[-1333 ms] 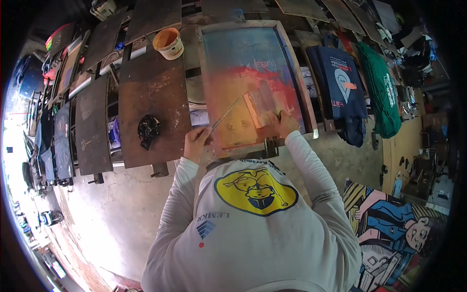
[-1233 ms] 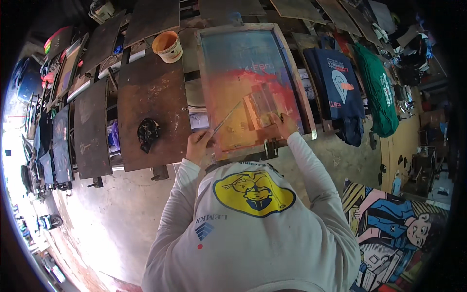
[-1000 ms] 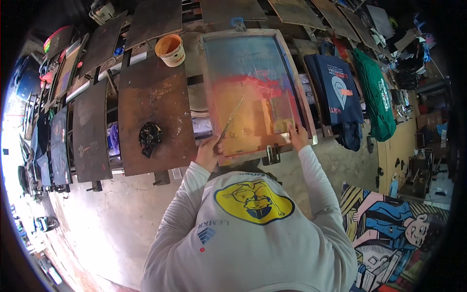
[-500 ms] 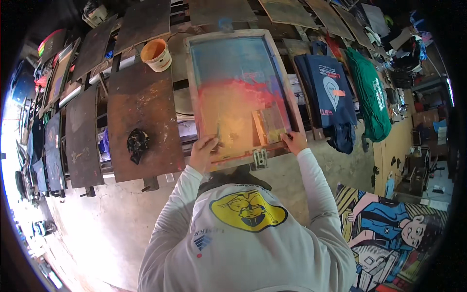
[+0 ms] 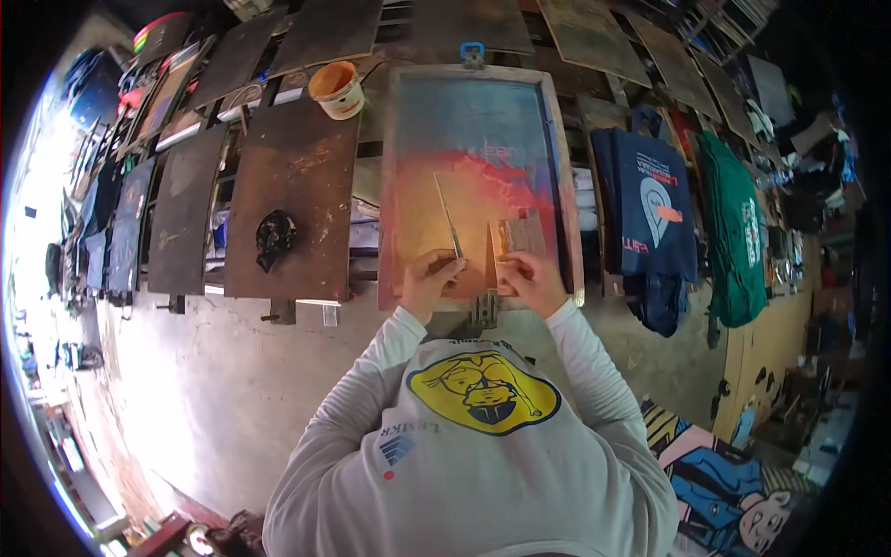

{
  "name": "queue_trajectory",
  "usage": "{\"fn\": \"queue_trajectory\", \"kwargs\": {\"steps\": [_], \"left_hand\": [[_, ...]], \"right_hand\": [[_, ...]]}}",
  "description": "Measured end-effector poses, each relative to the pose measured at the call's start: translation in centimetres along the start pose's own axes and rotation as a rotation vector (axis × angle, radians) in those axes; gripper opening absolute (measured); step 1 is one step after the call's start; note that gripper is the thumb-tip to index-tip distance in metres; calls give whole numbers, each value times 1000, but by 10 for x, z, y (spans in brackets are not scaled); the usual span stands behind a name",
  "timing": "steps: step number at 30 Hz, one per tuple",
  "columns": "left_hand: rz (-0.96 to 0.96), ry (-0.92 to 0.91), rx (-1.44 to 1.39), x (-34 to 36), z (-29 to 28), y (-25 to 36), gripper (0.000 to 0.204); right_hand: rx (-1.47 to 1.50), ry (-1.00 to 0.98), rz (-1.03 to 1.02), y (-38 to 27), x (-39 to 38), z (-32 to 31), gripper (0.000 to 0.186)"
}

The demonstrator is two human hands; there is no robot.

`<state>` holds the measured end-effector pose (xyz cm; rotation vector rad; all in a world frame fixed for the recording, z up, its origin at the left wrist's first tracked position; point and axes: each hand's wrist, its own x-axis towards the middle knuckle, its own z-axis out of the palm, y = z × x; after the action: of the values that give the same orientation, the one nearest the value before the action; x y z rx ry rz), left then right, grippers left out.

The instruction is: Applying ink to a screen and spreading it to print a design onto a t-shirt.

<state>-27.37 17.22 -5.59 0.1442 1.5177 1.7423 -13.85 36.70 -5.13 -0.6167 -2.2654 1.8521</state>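
A wooden-framed printing screen (image 5: 390, 200) lies before me, its mesh blue at the far end and smeared red and orange nearer. My left hand (image 5: 431, 281) is closed in a pinch on a thin, stick-like tool (image 5: 446, 212) that slants up over the mesh. Inside the frame, toward the near right, rests a flat wooden piece like a squeegee (image 5: 522, 234). Over its near end sits my right hand (image 5: 531, 280), thumb and fingers pinched; what they hold, if anything, is hidden. A metal hinge clamp (image 5: 483, 310) is at the screen's near edge.
Brown printing boards (image 5: 302, 195) run along the rack; one bears a crumpled black lump (image 5: 276, 239). An orange-lined bucket (image 5: 336, 90) stands left of the screen. On the right hang navy printed fabric (image 5: 650, 200) and green fabric (image 5: 733, 227). A blue clamp (image 5: 472, 54) grips the far edge.
Both hands have moved inward from the screen's near corners. The thin tool in my left hand now stands out over the mesh. My right hand has come to the squeegee-like piece. The view has shifted.
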Motion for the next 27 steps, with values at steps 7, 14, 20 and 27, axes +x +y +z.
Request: {"fn": "queue_trajectory", "kwargs": {"steps": [7, 14, 20, 27], "left_hand": [[347, 65, 127, -3, -35, 11, 20], [366, 132, 85, -1, -88, 21, 17], [392, 118, 270, 25, -137, 51, 22], [613, 134, 363, 89, -188, 122, 35]], "right_hand": [[399, -235, 219, -44, 41, 80, 31], [583, -201, 294, -56, 67, 145, 37], [657, -119, 230, -55, 102, 192, 32], [298, 12, -52, -91, 210, 228, 28]]}}
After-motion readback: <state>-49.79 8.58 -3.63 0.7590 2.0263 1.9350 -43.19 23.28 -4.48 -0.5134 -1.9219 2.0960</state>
